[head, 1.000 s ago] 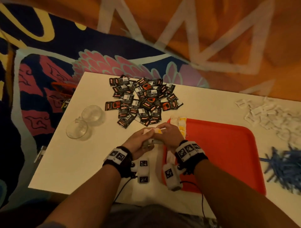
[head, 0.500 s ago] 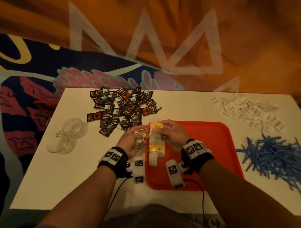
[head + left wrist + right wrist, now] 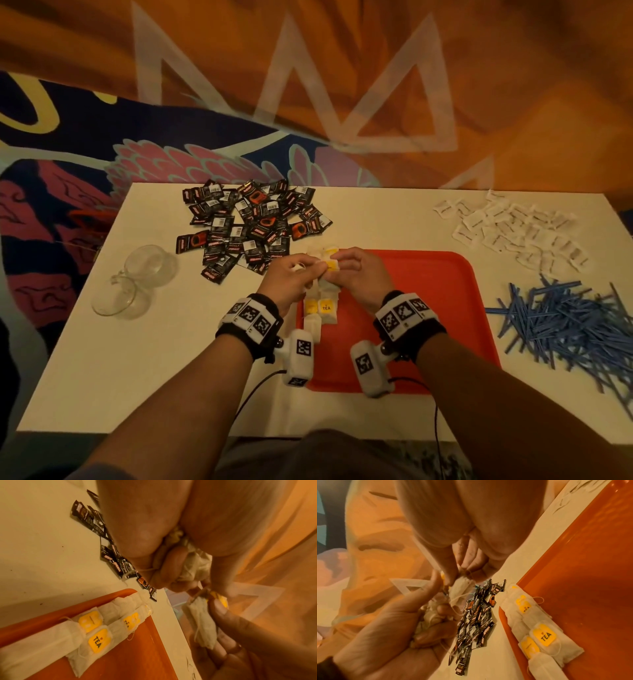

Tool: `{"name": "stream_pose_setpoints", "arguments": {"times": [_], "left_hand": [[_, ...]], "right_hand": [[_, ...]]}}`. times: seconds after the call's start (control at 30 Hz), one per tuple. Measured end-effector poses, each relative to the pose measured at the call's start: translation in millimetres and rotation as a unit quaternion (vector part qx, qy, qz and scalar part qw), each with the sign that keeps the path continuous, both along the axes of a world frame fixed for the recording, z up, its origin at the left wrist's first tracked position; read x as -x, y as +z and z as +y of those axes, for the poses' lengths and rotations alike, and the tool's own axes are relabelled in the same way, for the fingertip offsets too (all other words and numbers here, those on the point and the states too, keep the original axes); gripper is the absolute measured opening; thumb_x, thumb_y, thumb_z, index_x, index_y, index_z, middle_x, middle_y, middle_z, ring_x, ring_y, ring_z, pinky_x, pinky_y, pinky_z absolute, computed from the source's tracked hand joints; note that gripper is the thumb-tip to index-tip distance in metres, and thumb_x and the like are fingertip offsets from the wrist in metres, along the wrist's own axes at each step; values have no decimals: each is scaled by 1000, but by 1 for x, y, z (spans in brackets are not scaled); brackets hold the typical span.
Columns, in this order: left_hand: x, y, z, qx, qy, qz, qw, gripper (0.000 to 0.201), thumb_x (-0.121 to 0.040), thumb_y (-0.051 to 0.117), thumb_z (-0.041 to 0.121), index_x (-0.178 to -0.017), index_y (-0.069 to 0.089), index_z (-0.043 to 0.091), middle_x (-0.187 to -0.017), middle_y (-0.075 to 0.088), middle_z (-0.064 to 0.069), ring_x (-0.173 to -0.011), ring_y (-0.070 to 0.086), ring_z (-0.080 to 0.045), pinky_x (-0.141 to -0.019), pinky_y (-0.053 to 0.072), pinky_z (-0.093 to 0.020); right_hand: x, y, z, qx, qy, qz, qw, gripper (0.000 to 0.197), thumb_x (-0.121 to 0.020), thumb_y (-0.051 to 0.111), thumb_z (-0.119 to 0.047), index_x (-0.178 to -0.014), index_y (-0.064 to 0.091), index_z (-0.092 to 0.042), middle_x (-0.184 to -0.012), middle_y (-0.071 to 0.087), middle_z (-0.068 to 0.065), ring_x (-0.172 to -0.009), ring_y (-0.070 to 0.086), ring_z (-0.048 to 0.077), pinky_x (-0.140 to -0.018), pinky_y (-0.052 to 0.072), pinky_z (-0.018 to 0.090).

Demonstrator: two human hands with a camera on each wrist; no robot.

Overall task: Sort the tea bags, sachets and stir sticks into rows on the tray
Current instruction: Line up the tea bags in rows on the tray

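Both hands meet above the far left corner of the red tray (image 3: 411,308). My left hand (image 3: 291,274) grips a crumpled bunch of white tea bags (image 3: 193,566) in its palm. My right hand (image 3: 356,270) pinches a single tea bag (image 3: 204,623) with a yellow tag (image 3: 331,264), drawn out of that bunch. Several tea bags (image 3: 320,308) with yellow tags lie in a row along the tray's left edge (image 3: 541,635). Black sachets (image 3: 253,222) are heaped at the far left, white sachets (image 3: 513,229) at the far right, blue stir sticks (image 3: 565,318) at the right.
Two clear glass cups (image 3: 133,281) lie on the white table (image 3: 154,359) at the left. A patterned rug (image 3: 68,171) covers the floor beyond the table. Cables run from the wrist cameras toward the near table edge.
The view has swung right, so the stir sticks and white sachets show fully. Both hands have lifted slightly toward the tray's far corner, and the right hand has drawn one tea bag from the bunch.
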State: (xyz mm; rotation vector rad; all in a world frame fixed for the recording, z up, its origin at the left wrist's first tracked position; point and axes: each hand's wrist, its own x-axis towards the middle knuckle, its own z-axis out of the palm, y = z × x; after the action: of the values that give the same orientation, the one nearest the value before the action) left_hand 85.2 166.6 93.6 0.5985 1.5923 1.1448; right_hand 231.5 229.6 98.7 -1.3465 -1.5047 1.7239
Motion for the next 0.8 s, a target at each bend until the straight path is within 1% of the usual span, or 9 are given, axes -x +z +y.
{"name": "stream_pose_setpoints", "arguments": {"times": [0.1,0.2,0.27,0.33,0.4,0.5,0.57,0.63,0.8], "left_hand": [[0,-3,-2,-13,21,7,1000,4,-89,72,13,-86,71,12,-61,55,-2,-50,45,-12,-40,30,-18],[-1,-8,-6,-11,19,30,999,5,-90,72,14,-85,71,13,-60,55,-4,-46,44,-10,-39,30,-17],[-2,-14,-10,-10,17,61,998,7,-90,71,14,-85,71,11,-58,56,1,-44,45,-6,-40,33,-15],[0,-25,-16,-1,10,115,993,7,-90,72,18,-84,72,14,-61,60,12,-51,51,-3,-50,39,-15],[5,-41,-23,25,-18,188,982,5,-88,74,22,-83,73,21,-75,66,16,-70,59,-6,-66,45,-21],[7,-61,-36,72,-109,298,946,4,-88,72,24,-85,74,26,-88,69,12,-87,63,-9,-73,44,-17],[5,-72,-44,87,-169,352,916,6,-90,70,24,-91,76,25,-97,72,5,-93,64,-15,-81,49,-25],[4,-79,-48,102,-222,390,888,12,-91,68,28,-100,76,26,-105,70,0,-97,64,-21,-85,50,-32],[-1,-87,-57,126,-321,444,827,28,-96,56,26,-122,67,28,-122,60,0,-109,59,-25,-91,49,-35]], "right_hand": [[-3,-10,-2,-12,13,-41,999,21,-76,81,-7,-81,67,-22,-86,72,6,-83,70,22,-81,58,41],[-7,-16,-6,-4,31,-65,997,16,-79,79,-11,-78,67,-21,-73,70,2,-62,65,8,-67,55,29],[-9,-23,-9,-8,34,-96,995,16,-78,80,-14,-76,67,-23,-75,70,-1,-61,64,6,-66,54,28],[-12,-35,-10,-17,42,-154,987,12,-78,79,-20,-77,68,-25,-86,71,-3,-75,66,10,-68,54,26],[-16,-49,-13,-25,61,-224,972,8,-79,77,-24,-82,69,-24,-91,68,-6,-82,62,9,-63,47,19],[-25,-75,-19,-10,91,-282,955,10,-84,72,-22,-92,73,-17,-94,67,-4,-86,59,11,-64,42,18],[-29,-92,-26,3,102,-303,948,6,-86,70,-18,-91,72,-17,-97,69,1,-86,59,14,-64,43,19],[-30,-106,-31,7,107,-320,941,5,-87,69,-17,-85,69,-22,-105,71,2,-91,63,18,-74,50,25],[-26,-118,-33,22,102,-337,935,12,-90,67,-22,-99,72,-18,-111,70,1,-102,64,19,-89,52,32]]}}
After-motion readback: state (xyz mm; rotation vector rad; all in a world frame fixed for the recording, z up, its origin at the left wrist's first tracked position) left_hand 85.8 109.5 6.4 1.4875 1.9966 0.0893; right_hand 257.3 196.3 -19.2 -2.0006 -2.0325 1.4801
